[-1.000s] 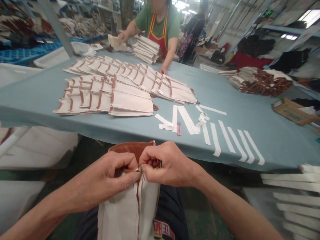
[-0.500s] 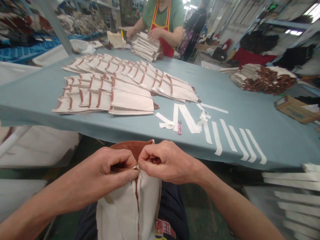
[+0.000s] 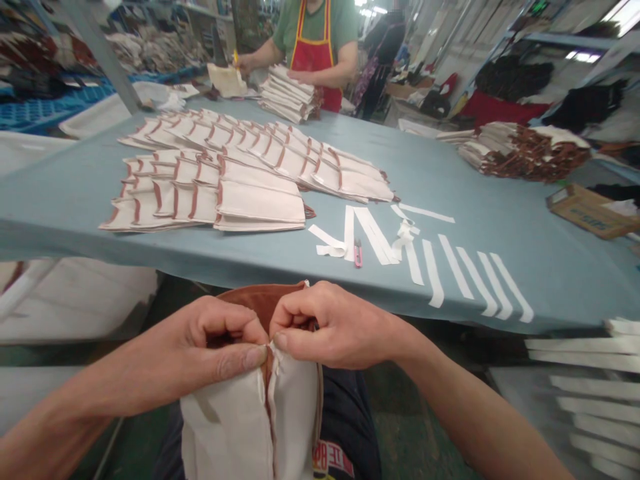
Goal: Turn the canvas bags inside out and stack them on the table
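Observation:
A cream fabric piece with a brown lining (image 3: 227,420) lies over my lap, and a dark seam runs down its middle. My left hand (image 3: 205,353) pinches the top edge on the left of that seam between thumb and fingers. Right beside it, my right hand (image 3: 330,327) pinches the edge on the other side. A small gap shows brown between the two pinches. Behind my fingers the brown inner side (image 3: 260,295) curves up. What lies inside the piece is hidden.
Ahead stands a blue-green table (image 3: 50,193) bearing rows of cream pieces with brown trim (image 3: 260,193), white strips (image 3: 433,273) and pink thread snips (image 3: 358,253). A cardboard box (image 3: 585,212) sits at right. Across the table a person in a red apron (image 3: 313,50) handles a stack (image 3: 287,97).
The edges between my two pinches have parted slightly, and my left hand sits a little further left. Across the table, the person's hand has shifted over the stack.

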Tool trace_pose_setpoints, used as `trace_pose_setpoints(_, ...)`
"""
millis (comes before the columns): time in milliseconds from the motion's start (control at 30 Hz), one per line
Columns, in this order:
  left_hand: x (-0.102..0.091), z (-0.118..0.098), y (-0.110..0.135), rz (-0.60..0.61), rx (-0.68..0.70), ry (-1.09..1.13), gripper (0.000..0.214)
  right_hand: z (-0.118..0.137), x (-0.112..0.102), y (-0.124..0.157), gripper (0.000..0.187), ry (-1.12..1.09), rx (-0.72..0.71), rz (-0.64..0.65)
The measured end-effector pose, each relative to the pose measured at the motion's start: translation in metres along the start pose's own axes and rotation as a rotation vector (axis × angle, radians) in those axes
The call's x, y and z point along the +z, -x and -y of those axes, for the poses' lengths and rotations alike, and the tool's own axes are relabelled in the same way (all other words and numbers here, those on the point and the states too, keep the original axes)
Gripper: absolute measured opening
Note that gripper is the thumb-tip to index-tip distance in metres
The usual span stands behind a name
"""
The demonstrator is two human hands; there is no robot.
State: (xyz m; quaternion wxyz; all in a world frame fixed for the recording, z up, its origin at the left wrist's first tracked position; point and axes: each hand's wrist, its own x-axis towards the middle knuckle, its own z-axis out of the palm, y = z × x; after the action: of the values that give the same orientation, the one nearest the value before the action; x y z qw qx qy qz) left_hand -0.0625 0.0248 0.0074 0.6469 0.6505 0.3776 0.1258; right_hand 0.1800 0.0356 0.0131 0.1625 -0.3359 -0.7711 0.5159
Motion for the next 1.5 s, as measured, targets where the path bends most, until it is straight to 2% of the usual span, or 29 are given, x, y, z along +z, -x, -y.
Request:
trace_pose_setpoints(200, 0.004, 0.013, -0.006, -0.075, 0.049, -0.103, 0.026, 0.003, 0.002, -0.003, 0.009, -0.056, 0.145, 0.015)
trace_pose_setpoints(333, 0.006, 0.021, -0.006, -0.12, 0.024, -0.19, 0.026, 0.009, 0.003, -0.004, 0.012, 0.021, 0.185, -0.013)
trace_pose_setpoints(433, 0.008, 0.014, -0.006, -0.191, 0.015, -0.38, 0.021, 0.013, 0.004, -0.005, 0.017, 0.138, 0.166, -0.053)
trace_pose_setpoints(533, 0.009, 0.004, -0.008, -0.29, 0.116, -0.574, 0.019, 0.016, 0.004, -0.004, 0.023, 0.227, 0.14, -0.09)
trace_pose_setpoints(600, 0.01, 0.001, -0.009, -0.301, 0.187, -0.585, 0.019, 0.018, 0.004, -0.002, 0.024, 0.242, 0.137, -0.094)
trace_pose_setpoints(767, 0.006, 0.005, -0.005, -0.257, 0.264, -0.412, 0.02, 0.019, 0.011, 0.001, 0.012, 0.21, 0.111, -0.133)
trace_pose_setpoints(1067, 0.003, 0.017, 0.013, -0.297, 0.366, -0.552, 0.019, 0.01, 0.036, 0.0, 0.009, 0.105, 0.035, -0.244)
trace_pose_setpoints(1200, 0.004, 0.018, 0.019, -0.301, 0.473, -0.617, 0.017, 0.012, 0.038, -0.001, 0.015, 0.079, 0.022, -0.24)
trace_pose_setpoints(1333, 0.005, 0.025, 0.024, -0.34, 0.627, -0.839, 0.021, 0.013, 0.039, -0.001, 0.009, 0.017, 0.008, -0.275)
trace_pose_setpoints(1433, 0.004, 0.035, 0.028, -0.369, 0.662, -1.066, 0.03, 0.01, 0.042, -0.002, 0.007, -0.079, 0.021, -0.266)
trace_pose_setpoints(1500, 0.004, 0.04, 0.032, -0.393, 0.65, -1.092, 0.036, 0.006, 0.044, -0.003, 0.006, -0.158, 0.021, -0.244)
